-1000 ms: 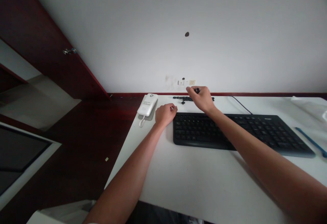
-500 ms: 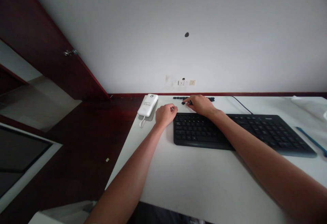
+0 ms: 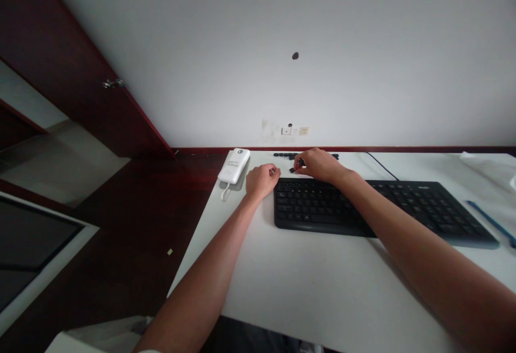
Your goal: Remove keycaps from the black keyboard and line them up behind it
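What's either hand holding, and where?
The right hand seems to pinch a small black piece in its fingertips; exact grip too small to tell. The left hand is curled; cannot tell if it holds anything.

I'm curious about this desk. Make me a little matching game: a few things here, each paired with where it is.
Things:
1. left hand
2. right hand
3. white power bank
4. wall sockets

Places:
A. on the wall above the desk
B. at the small black pieces beyond the black keyboard
C. near the desk's left edge
D. between the white power bank and the black keyboard

Right pairs: 1-D, 2-B, 3-C, 4-A
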`<state>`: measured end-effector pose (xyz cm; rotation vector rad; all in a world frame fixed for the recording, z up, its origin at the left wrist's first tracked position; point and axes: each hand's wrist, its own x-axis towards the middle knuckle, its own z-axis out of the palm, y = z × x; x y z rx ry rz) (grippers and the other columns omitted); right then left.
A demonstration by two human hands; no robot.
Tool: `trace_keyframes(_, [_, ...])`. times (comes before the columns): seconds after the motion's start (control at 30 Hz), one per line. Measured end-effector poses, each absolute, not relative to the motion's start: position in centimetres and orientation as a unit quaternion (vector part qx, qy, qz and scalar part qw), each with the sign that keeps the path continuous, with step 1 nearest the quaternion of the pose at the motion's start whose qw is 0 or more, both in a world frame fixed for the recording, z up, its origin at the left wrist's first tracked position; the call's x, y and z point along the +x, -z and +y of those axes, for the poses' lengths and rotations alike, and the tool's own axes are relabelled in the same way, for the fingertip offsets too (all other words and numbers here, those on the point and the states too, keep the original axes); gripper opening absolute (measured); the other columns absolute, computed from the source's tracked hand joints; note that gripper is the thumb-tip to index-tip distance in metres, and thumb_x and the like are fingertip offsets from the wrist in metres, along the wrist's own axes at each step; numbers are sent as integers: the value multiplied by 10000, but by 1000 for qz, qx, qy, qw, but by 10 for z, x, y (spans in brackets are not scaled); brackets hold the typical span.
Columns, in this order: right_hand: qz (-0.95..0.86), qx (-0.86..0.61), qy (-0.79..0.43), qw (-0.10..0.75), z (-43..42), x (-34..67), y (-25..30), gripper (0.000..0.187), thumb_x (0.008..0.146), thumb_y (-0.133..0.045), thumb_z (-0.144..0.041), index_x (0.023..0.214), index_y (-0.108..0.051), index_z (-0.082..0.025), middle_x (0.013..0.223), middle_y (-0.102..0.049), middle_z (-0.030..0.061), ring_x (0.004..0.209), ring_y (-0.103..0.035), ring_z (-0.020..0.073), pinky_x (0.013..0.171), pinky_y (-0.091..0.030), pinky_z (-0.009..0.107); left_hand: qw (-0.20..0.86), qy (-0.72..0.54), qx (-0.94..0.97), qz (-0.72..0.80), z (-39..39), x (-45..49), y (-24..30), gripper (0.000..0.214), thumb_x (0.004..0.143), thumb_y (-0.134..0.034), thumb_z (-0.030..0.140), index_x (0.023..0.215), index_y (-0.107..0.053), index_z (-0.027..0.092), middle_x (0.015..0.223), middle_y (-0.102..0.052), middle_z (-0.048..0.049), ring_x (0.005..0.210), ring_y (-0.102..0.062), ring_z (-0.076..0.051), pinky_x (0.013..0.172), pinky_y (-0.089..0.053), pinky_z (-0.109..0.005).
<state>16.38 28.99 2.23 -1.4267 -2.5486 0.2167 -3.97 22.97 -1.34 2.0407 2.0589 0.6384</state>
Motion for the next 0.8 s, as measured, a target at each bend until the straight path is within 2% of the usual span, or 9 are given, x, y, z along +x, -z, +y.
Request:
trace_keyframes(0.07, [-873,-471,-70,109,291,165,-23,129,815,-735,-219,927,-794,-239,913,-768,72,829,-689,241,715,-461,305,86,-217,686,689,230,-40,14,277,985,-533,431,956,-770,289,951,-791,-25,910,-720,-232,757,-455,-285])
trace_keyframes(0.17, [-882,-451,-62,117,291,167,-23,256,800,-729,-182,1041,-780,-252,1005,-766,66,892,-692,241,756,-474,304,92,-215,685,690,230,-39,13,278,987,-534,429,965,-770,284,960,-792,-31,925,-720,-232,769,-456,-283])
trace_keyframes(0.3, [-892,-431,-88,105,292,167,-22,354,802,-746,-247,1155,-774,-251,1014,-763,71,881,-698,237,764,-486,307,91,-215,684,691,229,-39,12,274,987,-538,426,962,-772,285,968,-794,-31,931,-723,-237,765,-457,-285])
trace_keyframes(0.5, [-879,-455,-96,101,293,163,-15,351,856,-695,-416,1132,-795,-223,1013,-781,105,926,-716,279,816,-509,348,85,-221,685,689,229,-40,14,281,984,-536,433,942,-772,284,946,-792,-28,906,-720,-235,741,-447,-287])
trace_keyframes(0.67, [-876,-466,-92,83,293,164,-14,272,857,-679,-349,1072,-810,-248,996,-785,93,937,-714,283,797,-496,344,84,-224,688,686,230,-41,15,281,982,-536,436,933,-768,284,937,-790,-25,897,-719,-233,725,-440,-288])
trace_keyframes(0.8, [-882,-443,-121,103,294,166,-23,268,833,-669,-277,1051,-814,-225,936,-780,69,868,-697,232,770,-474,312,87,-222,685,688,230,-41,14,278,983,-538,433,940,-769,284,935,-789,-27,902,-721,-236,741,-446,-290])
